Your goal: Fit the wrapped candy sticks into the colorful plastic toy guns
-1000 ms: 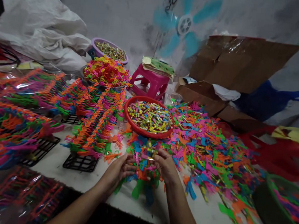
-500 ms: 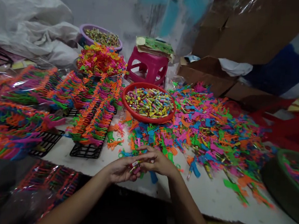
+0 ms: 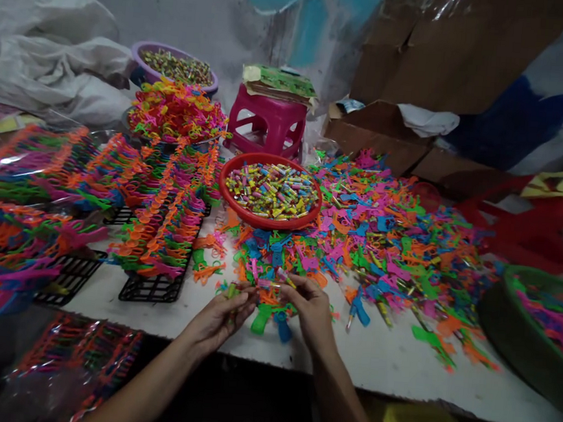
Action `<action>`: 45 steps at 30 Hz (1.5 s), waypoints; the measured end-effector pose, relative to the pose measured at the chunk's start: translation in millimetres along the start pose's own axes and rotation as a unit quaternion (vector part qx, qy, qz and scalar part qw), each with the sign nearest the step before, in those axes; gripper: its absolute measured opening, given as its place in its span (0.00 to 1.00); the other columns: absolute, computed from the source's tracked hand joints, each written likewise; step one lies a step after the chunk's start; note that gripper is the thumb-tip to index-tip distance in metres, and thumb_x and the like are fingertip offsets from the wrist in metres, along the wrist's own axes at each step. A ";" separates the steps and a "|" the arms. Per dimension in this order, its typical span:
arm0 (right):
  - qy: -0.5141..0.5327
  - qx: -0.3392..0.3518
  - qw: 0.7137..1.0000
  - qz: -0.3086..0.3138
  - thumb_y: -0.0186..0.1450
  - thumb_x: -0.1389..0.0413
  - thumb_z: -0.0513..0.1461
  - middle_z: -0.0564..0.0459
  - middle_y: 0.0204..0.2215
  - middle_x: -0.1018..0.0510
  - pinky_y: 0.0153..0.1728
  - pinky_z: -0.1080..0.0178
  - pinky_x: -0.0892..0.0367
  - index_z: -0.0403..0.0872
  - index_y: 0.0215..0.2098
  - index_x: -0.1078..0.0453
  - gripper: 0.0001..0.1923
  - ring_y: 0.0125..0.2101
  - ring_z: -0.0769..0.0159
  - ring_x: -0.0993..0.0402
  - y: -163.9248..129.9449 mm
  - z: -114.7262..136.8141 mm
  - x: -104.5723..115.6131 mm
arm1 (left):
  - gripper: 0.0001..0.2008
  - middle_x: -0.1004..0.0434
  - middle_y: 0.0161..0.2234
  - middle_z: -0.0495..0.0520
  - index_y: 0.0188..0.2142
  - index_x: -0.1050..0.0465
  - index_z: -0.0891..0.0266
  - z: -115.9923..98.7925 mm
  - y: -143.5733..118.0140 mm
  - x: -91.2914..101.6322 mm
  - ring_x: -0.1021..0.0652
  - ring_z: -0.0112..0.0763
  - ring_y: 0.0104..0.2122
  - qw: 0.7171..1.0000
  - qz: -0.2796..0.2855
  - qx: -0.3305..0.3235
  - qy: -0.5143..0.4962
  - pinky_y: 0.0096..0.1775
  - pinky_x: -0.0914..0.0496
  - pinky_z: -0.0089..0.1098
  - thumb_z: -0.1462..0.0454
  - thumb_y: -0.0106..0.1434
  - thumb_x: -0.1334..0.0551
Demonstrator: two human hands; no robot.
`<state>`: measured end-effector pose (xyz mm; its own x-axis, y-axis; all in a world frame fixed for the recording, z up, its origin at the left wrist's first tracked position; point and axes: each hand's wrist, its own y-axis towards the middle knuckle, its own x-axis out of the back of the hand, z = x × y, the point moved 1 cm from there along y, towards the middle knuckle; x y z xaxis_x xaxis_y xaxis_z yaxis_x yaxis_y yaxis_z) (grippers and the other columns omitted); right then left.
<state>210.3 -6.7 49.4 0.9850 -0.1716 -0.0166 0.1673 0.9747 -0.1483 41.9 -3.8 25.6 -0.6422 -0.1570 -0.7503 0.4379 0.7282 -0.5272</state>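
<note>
My left hand (image 3: 219, 315) and my right hand (image 3: 310, 311) meet at the near edge of a white table (image 3: 386, 362), over a heap of small coloured plastic toy pieces (image 3: 381, 245). The fingers of both hands pinch small pieces between them: an orange one (image 3: 269, 296) lies between the two hands, and the left fingertips hold a small greenish bit (image 3: 231, 289). A green piece (image 3: 260, 319) and a blue piece (image 3: 282, 329) lie just below the hands. A red bowl (image 3: 242, 212) full of small coloured tubes stands behind the heap.
Rows of assembled toys hang on black wire racks (image 3: 151, 286) at left. A pink stool (image 3: 267, 125), a purple bowl (image 3: 143, 50), cardboard boxes (image 3: 419, 66) and white sacks (image 3: 40, 55) stand at the back. A green basket (image 3: 506, 326) sits at right.
The hands moved forward from the table edge back over the heap's near fringe and spread slightly apart. The camera shifted a little to the right.
</note>
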 end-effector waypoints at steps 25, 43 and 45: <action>-0.533 0.116 0.837 -0.031 0.55 0.47 0.40 0.49 0.27 0.28 0.32 0.63 0.35 0.45 0.33 0.29 0.10 0.29 0.64 0.31 -15.4 -45.8 109.2 | 0.11 0.32 0.17 0.46 0.23 0.31 0.67 19.3 3.3 -0.2 0.32 0.20 0.16 0.958 -0.015 -0.057 0.281 0.16 0.41 0.19 0.61 0.46 0.32; -0.287 0.190 0.925 0.160 0.58 0.46 0.38 0.52 0.29 0.28 0.31 0.66 0.33 0.47 0.33 0.31 0.05 0.31 0.68 0.31 -41.1 25.0 29.1 | 0.10 0.31 0.21 0.47 0.25 0.30 0.66 7.0 -12.9 -23.8 0.30 0.23 0.21 0.951 0.016 -0.139 0.275 0.22 0.35 0.24 0.61 0.47 0.34; -0.332 0.222 0.903 0.158 0.60 0.47 0.37 0.48 0.37 0.29 0.38 0.63 0.34 0.48 0.39 0.31 0.09 0.38 0.65 0.31 -43.1 30.8 27.9 | 0.10 0.35 0.17 0.45 0.22 0.33 0.66 1.9 -15.2 -22.7 0.34 0.20 0.17 0.952 0.019 -0.141 0.270 0.18 0.39 0.22 0.62 0.47 0.34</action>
<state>231.9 -49.1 85.8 0.7702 0.1056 0.6290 -0.2716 0.9466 0.1737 51.0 -12.5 49.8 -0.8922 0.1836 -0.4126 0.3300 0.8888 -0.3181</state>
